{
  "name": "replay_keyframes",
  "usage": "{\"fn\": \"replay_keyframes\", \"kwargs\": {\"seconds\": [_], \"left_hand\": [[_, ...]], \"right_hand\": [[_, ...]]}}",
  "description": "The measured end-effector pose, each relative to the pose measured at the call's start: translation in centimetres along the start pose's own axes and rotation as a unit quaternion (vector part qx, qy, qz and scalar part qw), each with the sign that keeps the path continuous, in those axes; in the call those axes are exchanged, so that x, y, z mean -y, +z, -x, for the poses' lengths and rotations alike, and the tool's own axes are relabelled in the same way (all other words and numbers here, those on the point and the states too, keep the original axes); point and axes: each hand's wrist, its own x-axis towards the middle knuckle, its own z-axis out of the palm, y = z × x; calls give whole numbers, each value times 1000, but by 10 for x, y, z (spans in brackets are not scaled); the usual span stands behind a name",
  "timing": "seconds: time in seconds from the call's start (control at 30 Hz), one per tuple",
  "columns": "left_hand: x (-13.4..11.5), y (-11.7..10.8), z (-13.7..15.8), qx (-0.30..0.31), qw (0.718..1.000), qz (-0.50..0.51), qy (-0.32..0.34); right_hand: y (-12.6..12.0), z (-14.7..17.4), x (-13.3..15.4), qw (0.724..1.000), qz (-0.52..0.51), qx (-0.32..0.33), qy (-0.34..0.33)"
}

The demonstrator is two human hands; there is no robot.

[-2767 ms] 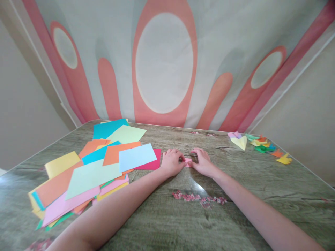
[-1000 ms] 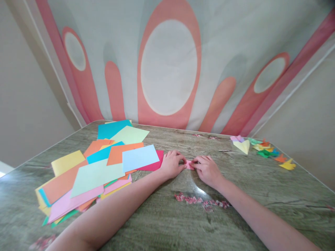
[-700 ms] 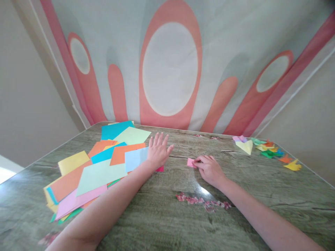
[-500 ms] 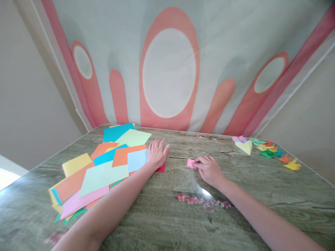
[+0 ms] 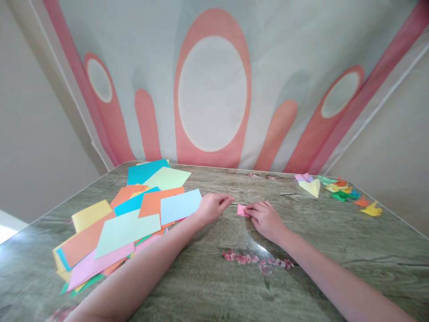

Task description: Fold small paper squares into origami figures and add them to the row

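My right hand (image 5: 266, 220) pinches a small folded piece of pink paper (image 5: 241, 210) by its right side, against the wood-patterned table (image 5: 201, 277). Its left part shows; the rest is under my fingers. Just left of it, my left hand (image 5: 214, 207) holds nothing that I can see. Its fingers stretch to the right towards the pink paper, apart from it, with the thumb below them. Beside my left wrist lies a light blue sheet (image 5: 179, 206), part of a spread of coloured paper.
Loose sheets overlap across the left of the table, among them a pale green sheet (image 5: 125, 230) and an orange one (image 5: 87, 239). Far right lie a cream folded paper plane (image 5: 311, 186) and several small folded paper figures, one yellow (image 5: 371, 209). A patterned cloth (image 5: 214, 158) hangs behind.
My left hand has left the paper pile, where it lay with fingers spread, and moved right towards the pink paper. My right hand keeps its hold. The view has shifted slightly.
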Motion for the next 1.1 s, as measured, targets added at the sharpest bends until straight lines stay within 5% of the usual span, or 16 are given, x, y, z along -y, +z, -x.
{"fn": "replay_keyframes", "kwargs": {"seconds": [0.1, 0.2, 0.57, 0.87, 1.1], "left_hand": [[-12, 10, 9, 64, 981, -138, 122], [-10, 15, 13, 95, 961, -194, 172], [-19, 15, 16, 123, 952, -197, 197], [-3, 13, 10, 77, 958, -232, 152], [4, 19, 9, 102, 966, -175, 161]], "right_hand": [[-1, 1, 0, 1000, -8, -3, -12], [0, 1, -2, 1000, -9, 0, -28], [-8, 0, 13, 1000, 5, 16, 16], [-10, 0, 19, 999, -31, 3, -9], [-9, -2, 20, 1000, -18, 4, -9]]}}
